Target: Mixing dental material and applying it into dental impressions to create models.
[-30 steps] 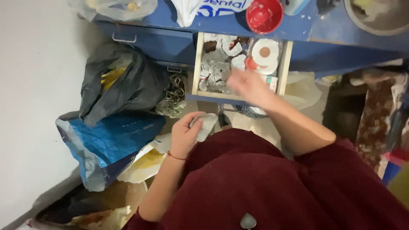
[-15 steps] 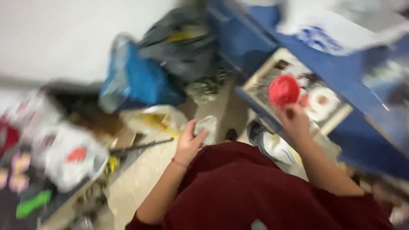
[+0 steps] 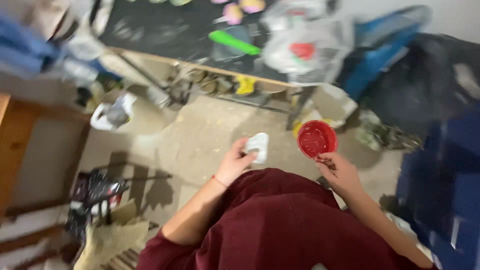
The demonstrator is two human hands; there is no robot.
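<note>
We have the round red dish [image 3: 316, 138] up in the air over the bare floor [image 3: 210, 135], pinched at its lower rim by our right hand [image 3: 339, 171], grip clenched on that edge, the open face turned toward us. Just to the left of the red dish, well clear of touching it, our left hand [image 3: 235, 162] has its grip wrapped around a small white crumpled piece [image 3: 258, 146], fingers curled tight on its lower half. Both hands sit in front of our dark red sweater [image 3: 280, 225]. Beyond the red dish, a white plastic bag with a red patch [image 3: 300, 50] hangs blurred above a low wooden ledge [image 3: 240, 75], with a green strip [image 3: 235, 42] further left of it on a dark surface. To the right of the red dish we see a blue cabinet [image 3: 450, 190], and above that a black bag [image 3: 425, 80]. Far to the left of the dish, a wooden piece of furniture [image 3: 15, 150] stands at the edge, with clutter at its foot too blurred to tell.
</note>
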